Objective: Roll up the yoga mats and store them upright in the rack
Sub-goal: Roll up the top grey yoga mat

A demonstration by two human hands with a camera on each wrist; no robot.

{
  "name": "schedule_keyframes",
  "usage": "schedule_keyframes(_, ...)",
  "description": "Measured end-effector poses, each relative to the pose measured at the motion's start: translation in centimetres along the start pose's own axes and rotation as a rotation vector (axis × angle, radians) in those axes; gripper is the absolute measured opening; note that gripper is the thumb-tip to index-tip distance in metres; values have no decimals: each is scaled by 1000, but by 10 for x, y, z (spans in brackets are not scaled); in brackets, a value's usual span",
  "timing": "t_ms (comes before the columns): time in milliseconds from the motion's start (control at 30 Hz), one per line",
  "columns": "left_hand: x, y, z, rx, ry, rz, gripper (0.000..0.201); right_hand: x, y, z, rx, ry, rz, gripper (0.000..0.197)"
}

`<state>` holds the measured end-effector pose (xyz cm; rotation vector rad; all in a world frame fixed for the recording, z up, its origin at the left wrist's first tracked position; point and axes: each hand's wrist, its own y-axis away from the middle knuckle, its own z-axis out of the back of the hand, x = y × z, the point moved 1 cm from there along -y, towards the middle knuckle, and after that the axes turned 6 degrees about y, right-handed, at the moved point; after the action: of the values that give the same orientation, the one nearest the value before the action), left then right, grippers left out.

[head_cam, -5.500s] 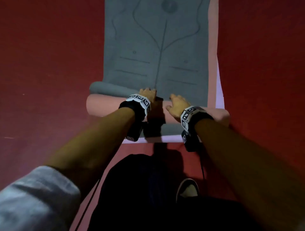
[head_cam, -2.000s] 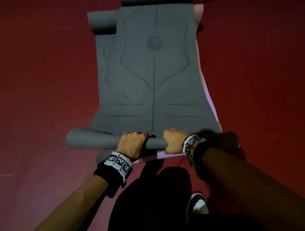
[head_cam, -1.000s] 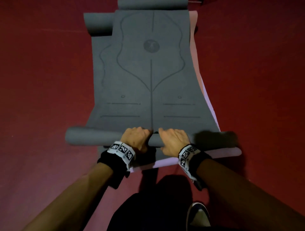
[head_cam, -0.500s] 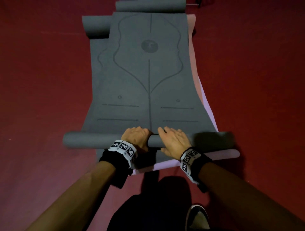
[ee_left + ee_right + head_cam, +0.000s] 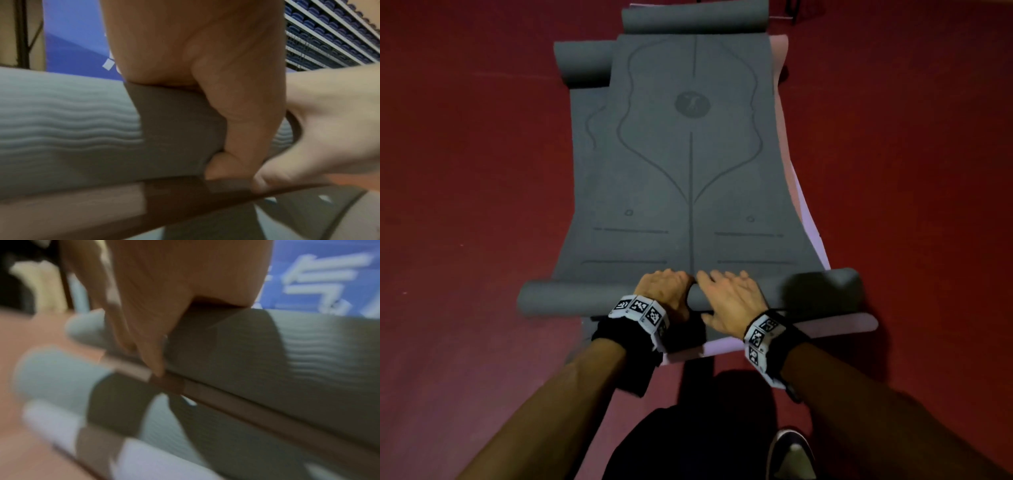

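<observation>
A grey yoga mat with printed lines lies flat on the red floor in the head view. Its near end is wound into a grey roll lying crosswise. My left hand grips the roll near its middle, fingers curled over the top and thumb pressed down its near side. My right hand lies right beside it, fingers draped over the roll and thumb down the near face. The ribbed roll fills the left wrist view, with my right hand beside the left thumb.
A pink mat and a lilac mat lie under the grey one, showing at the right and near edges. Two more grey rolled ends lie at the far end. My shoe stands behind the mats. Red floor surrounds them.
5.5 s ago my hands lay on a pink roll; since 2 s ago they hold the grey roll. In the last second my right hand slid closer to the left.
</observation>
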<state>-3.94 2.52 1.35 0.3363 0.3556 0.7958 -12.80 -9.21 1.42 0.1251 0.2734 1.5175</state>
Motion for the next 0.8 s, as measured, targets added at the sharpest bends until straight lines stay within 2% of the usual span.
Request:
schedule_keyframes(67,-1,4,2,8,-6,-2,43,2,-2,2,50,-34,-24,60)
schedule_keyframes(200,-8,22,-16,-184,-120,-43,58,-4,-4,13,152,-83,-63,47)
schedule_keyframes(267,-10,23,-22,-252,-171,-50,57,-7,-6,17,179,-101,-72,43)
schedule_keyframes(367,-10,19,-17,-181,-134,-20,44,-3,-7,15,184,-137,-60,44)
schedule_keyframes(533,-3,13,-3,-61,-49,16,43,13,5,-1,47,-30,-41,78)
schedule_keyframes(600,-4,13,-4,-33,-33,5,44,14,5,-2,65,-35,-57,70)
schedule_keyframes(733,-8,18,-14,-185,-96,-40,63,2,-5,8,99,-70,-90,53)
schedule_keyframes(800,-9,21,-19,-242,-128,-42,64,-1,-7,12,144,-91,-95,48)
